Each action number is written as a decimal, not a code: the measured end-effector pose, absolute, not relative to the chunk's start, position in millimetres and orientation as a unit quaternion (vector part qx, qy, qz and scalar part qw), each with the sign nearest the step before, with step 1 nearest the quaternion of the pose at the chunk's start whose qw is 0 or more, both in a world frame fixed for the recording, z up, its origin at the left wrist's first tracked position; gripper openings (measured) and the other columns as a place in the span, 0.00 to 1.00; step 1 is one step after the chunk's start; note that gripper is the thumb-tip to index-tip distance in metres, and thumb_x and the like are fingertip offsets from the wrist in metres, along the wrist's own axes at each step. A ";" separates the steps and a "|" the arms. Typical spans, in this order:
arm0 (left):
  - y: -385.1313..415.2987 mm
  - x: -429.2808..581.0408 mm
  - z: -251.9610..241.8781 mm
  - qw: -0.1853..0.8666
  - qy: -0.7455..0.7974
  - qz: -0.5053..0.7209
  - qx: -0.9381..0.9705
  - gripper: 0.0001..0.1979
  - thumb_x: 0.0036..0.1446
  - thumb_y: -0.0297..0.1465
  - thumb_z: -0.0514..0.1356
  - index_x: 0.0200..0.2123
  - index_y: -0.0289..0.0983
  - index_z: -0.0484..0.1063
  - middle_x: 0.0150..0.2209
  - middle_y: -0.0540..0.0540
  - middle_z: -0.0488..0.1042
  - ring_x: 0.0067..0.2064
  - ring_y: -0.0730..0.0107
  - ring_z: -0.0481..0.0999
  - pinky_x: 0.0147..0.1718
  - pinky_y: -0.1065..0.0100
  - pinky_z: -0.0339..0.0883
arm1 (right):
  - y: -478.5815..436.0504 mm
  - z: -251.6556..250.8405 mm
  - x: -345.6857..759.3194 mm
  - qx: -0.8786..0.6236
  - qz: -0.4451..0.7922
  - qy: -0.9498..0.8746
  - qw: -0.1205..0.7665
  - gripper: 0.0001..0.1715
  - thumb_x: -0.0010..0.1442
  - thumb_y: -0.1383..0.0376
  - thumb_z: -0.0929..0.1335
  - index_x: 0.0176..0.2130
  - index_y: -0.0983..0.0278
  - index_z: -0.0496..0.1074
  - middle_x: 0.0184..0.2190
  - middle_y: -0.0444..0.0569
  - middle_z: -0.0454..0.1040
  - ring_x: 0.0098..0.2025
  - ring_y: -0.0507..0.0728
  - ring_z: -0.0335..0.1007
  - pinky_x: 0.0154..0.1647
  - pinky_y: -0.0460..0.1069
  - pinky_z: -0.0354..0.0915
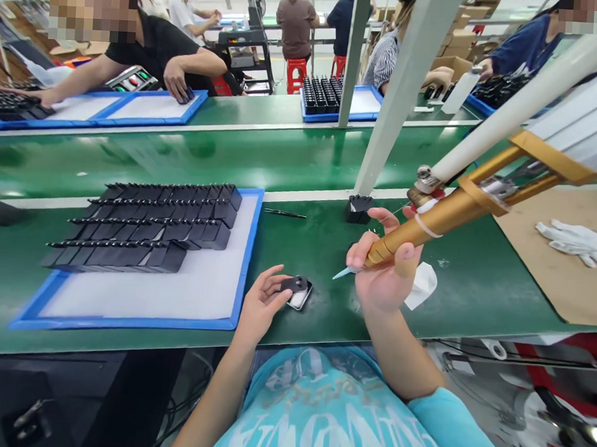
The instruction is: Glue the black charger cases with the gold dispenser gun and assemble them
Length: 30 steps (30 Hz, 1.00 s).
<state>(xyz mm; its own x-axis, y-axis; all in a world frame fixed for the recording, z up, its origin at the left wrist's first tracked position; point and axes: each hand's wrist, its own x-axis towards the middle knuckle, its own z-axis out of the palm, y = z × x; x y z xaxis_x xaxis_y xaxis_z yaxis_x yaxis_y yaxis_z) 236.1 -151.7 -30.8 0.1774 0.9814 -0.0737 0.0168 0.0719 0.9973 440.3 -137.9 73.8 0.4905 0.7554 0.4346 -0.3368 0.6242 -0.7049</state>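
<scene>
My left hand (261, 305) pinches a small black part with a white underside (297, 290) on the green bench, fingers curled round its left end. My right hand (384, 265) is closed round the barrel of a gold glue gun (449, 215) with a long white tube. The gun's pale blue nozzle tip (340, 273) points left and down, a short way right of the part and not touching it. A white scrap of cloth or paper (423, 283) lies just right of my right hand.
A blue-edged white tray (205, 292) at my left holds several rows of black parts (148, 225). A black block (359, 209), tweezers (285, 213), brown cardboard (566, 264) with white gloves (580, 243). Other people work across the conveyor (232, 156).
</scene>
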 end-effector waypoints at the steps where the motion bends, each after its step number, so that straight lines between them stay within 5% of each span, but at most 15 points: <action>1: -151.7 236.8 -31.7 0.545 0.481 0.430 0.536 0.21 0.56 0.40 0.64 0.52 0.39 0.71 0.48 0.40 0.77 0.48 0.59 0.78 0.48 0.58 0.72 | -138.4 74.7 438.9 -0.272 0.338 -0.381 0.816 0.21 0.60 0.51 0.66 0.51 0.52 0.62 0.45 0.44 0.72 0.18 0.46 0.66 0.16 0.46 0.66; 4: -157.8 241.0 -31.8 0.417 0.505 0.392 0.646 0.16 0.60 0.40 0.60 0.49 0.41 0.75 0.57 0.41 0.72 0.55 0.56 0.74 0.52 0.55 0.71 | -139.7 77.9 435.4 -0.274 0.374 -0.393 0.794 0.23 0.61 0.52 0.66 0.53 0.54 0.62 0.46 0.45 0.72 0.25 0.49 0.73 0.30 0.52 0.75; 6: -163.1 245.7 -32.6 0.302 0.503 0.359 0.726 0.21 0.57 0.40 0.63 0.53 0.43 0.72 0.60 0.42 0.69 0.58 0.53 0.70 0.56 0.52 0.67 | -140.3 79.5 433.2 -0.280 0.403 -0.400 0.774 0.21 0.62 0.53 0.66 0.53 0.55 0.63 0.46 0.46 0.72 0.28 0.50 0.74 0.34 0.53 0.76; 10: -166.4 258.1 -37.1 0.171 0.501 0.336 0.780 0.22 0.55 0.38 0.66 0.52 0.38 0.70 0.53 0.39 0.76 0.52 0.53 0.76 0.51 0.53 0.70 | -139.6 80.2 427.4 -0.251 0.428 -0.400 0.770 0.19 0.62 0.51 0.65 0.50 0.56 0.65 0.42 0.45 0.72 0.21 0.46 0.66 0.18 0.45 0.66; 14: -164.0 267.1 -27.4 0.194 0.511 0.342 0.765 0.19 0.58 0.35 0.63 0.52 0.38 0.68 0.43 0.43 0.80 0.39 0.63 0.81 0.38 0.65 0.75 | -138.7 80.3 421.9 -0.220 0.448 -0.381 0.779 0.26 0.59 0.44 0.64 0.50 0.55 0.64 0.39 0.44 0.72 0.16 0.45 0.58 0.12 0.44 0.58; 19: -164.4 272.1 -1.0 0.205 0.494 0.386 0.752 0.16 0.53 0.32 0.66 0.46 0.39 0.70 0.35 0.50 0.78 0.24 0.75 0.72 0.23 0.75 0.67 | -139.6 81.9 421.1 -0.191 0.459 -0.371 0.785 0.28 0.58 0.41 0.64 0.49 0.56 0.65 0.39 0.45 0.73 0.15 0.45 0.59 0.10 0.43 0.58; 30: -165.7 273.2 11.3 0.196 0.488 0.397 0.752 0.14 0.50 0.31 0.65 0.42 0.38 0.71 0.32 0.51 0.78 0.29 0.73 0.76 0.25 0.75 0.68 | -139.8 81.6 421.4 -0.214 0.432 -0.372 0.793 0.24 0.61 0.42 0.61 0.41 0.57 0.65 0.38 0.44 0.73 0.14 0.44 0.58 0.10 0.42 0.56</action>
<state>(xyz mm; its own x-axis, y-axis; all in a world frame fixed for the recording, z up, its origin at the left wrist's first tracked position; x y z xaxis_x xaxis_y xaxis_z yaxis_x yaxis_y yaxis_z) 273.2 -165.7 11.3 0.2090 0.8896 0.4062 0.5786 -0.4474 0.6820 421.4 -139.8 81.6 0.3501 0.8442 0.4059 -0.5261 0.5358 -0.6604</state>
